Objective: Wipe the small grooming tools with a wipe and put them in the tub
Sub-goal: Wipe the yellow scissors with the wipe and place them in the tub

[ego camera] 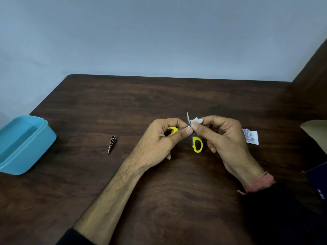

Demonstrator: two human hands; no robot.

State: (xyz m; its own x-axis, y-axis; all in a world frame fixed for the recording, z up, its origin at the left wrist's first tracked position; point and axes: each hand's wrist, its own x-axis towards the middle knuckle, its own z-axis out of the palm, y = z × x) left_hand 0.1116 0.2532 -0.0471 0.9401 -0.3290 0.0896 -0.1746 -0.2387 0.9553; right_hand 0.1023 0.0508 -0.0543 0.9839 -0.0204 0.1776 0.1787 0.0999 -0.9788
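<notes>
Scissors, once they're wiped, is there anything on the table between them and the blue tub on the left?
Only the nail clipper lies on the table roughly between the scissors and the tub. It lies flat and low, so lifting the scissors over it should likely be easy. Nothing else visible is in the way.

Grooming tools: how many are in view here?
2. The yellow-handled scissors are held open between both hands; the nail clipper lies on the table, left of the hands. The tub looks empty.

A dark wooden table (159, 183) carries a blue tub (23, 144), nail clippers (111, 144) and a torn sachet (251, 137).
</notes>
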